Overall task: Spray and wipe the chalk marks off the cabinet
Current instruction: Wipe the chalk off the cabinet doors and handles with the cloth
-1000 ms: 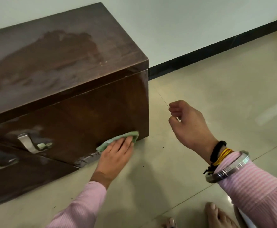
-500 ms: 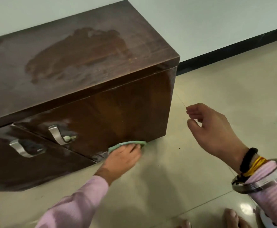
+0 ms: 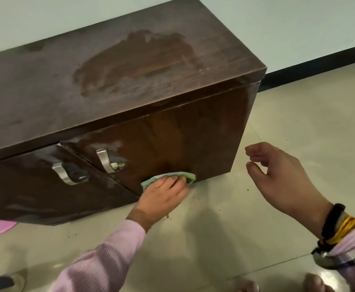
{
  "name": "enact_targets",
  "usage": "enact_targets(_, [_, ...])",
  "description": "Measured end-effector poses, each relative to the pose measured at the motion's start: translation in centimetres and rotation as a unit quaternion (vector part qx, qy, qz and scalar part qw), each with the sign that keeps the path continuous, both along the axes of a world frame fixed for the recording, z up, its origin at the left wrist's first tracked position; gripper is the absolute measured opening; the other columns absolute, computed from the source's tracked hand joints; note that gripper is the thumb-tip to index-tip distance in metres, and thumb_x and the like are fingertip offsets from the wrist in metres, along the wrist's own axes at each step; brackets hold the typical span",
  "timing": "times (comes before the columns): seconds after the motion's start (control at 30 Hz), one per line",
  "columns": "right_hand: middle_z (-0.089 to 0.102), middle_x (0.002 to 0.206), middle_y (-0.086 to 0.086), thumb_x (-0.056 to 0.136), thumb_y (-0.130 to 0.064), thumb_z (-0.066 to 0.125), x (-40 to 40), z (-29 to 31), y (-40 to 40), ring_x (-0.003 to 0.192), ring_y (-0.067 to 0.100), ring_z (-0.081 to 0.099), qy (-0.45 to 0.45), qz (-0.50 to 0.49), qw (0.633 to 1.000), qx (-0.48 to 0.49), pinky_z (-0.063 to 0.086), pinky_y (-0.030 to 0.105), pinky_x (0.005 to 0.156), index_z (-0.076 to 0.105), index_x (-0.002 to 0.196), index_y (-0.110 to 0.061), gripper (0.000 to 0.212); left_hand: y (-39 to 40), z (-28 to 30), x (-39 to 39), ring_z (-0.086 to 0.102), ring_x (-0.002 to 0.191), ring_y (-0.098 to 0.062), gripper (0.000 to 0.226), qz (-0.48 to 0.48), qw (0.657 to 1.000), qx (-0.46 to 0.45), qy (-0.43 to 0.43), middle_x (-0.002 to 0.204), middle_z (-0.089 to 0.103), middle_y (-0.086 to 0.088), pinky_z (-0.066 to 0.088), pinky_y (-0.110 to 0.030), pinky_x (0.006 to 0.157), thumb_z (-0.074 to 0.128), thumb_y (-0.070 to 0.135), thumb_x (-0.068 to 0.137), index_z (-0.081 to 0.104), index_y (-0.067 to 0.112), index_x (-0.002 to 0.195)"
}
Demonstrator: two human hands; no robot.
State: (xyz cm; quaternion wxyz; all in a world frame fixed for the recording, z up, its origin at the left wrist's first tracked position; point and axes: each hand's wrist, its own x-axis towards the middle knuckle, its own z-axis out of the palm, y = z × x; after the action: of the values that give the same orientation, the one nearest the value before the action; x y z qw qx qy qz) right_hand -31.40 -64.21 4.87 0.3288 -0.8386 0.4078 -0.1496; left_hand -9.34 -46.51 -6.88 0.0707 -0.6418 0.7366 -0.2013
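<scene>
Two hands are in play, though only one works: the left hand [image 3: 164,192] presses a green cloth [image 3: 170,177] flat against the bottom edge of the right-hand door of the cabinet [image 3: 130,85], right where the wood meets the floor [image 3: 288,114], fingers spread over the cloth more than curled round it. The right hand [image 3: 277,175] hovers off the cabinet's corner, loosely curled, holding nothing and touching nothing. That cloth looks thin, soft and limp, likely damp, so it should bunch and slide unless kept under a flat palm; holding it by the middle with the fingers on top seems the sensible way. The cabinet looks heavy, stiff and glossy, so I'd guess it stays put under a firm rub. Pale hazy smears remain around the metal handle [image 3: 104,160] of that door and on the left door [image 3: 46,186], and the top shows a darker wiped patch ringed by dull film. No spray bottle is in sight.
</scene>
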Motion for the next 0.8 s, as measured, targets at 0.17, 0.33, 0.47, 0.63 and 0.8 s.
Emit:
enact_targets(0.17, [0.065, 0.12, -0.007, 0.094, -0.02, 0.056, 0.3, -0.6, 0.5, 0.108, 0.008, 0.061, 0.014, 0.019, 1.0, 0.012, 0.047, 0.025, 0.093, 0.06, 0.126, -0.019, 0.032, 8.3, -3.3, 3.4, 0.065, 0.101, -0.032, 0.048, 0.143, 0.985, 0.098, 0.008, 0.111, 0.073, -0.011, 0.057, -0.042, 0.083, 0.082, 0.012, 0.065, 0.075, 0.01, 0.112])
enact_targets(0.33, [0.064, 0.121, -0.006, 0.094, -0.021, 0.057, 0.0, -0.2, 1.0, 0.107, 0.008, 0.06, 0.025, 0.029, 0.999, 0.012, 0.045, 0.023, 0.089, 0.06, 0.126, -0.02, 0.032, 5.7, -4.4, 2.7, 0.069, 0.098, -0.025, 0.059, 0.073, 0.977, 0.198, 0.011, 0.107, 0.072, -0.007, 0.056, -0.034, 0.089, 0.089, 0.016, 0.058, 0.073, 0.011, 0.114])
enact_targets(0.47, [0.066, 0.119, -0.006, 0.094, -0.023, 0.058, 0.1, 0.2, 1.3, 0.101, 0.006, 0.059, 0.033, 0.039, 0.999, 0.007, 0.043, 0.023, 0.085, 0.061, 0.125, -0.023, 0.031, 4.8, -3.3, 3.8, 0.063, 0.106, -0.025, 0.052, -0.027, 0.974, 0.214, -0.069, 0.116, 0.068, -0.006, 0.05, -0.035, 0.099, 0.077, 0.014, 0.075, 0.063, 0.01, 0.125])
enact_targets(0.63, [0.068, 0.113, -0.003, 0.093, -0.021, 0.06, 0.7, 0.5, 1.2, 0.093, 0.007, 0.056, 0.024, 0.042, 0.999, 0.009, 0.039, 0.025, 0.08, 0.064, 0.122, -0.022, 0.029, 9.4, -1.0, 4.4, 0.065, 0.107, -0.03, 0.05, 0.101, 0.982, 0.16, -0.03, 0.115, 0.069, -0.011, 0.052, -0.04, 0.096, 0.082, 0.016, 0.071, 0.068, 0.01, 0.119])
enact_targets(0.8, [0.068, 0.108, -0.005, 0.092, -0.018, 0.062, 0.9, -1.0, 2.3, 0.088, 0.006, 0.056, 0.028, 0.044, 0.998, 0.018, 0.039, 0.02, 0.074, 0.065, 0.118, -0.021, 0.026, 6.5, -1.4, 2.5, 0.066, 0.107, -0.025, 0.039, 0.034, 0.997, 0.067, -0.036, 0.118, 0.07, -0.007, 0.051, -0.036, 0.095, 0.057, 0.016, 0.086, 0.068, 0.013, 0.123])
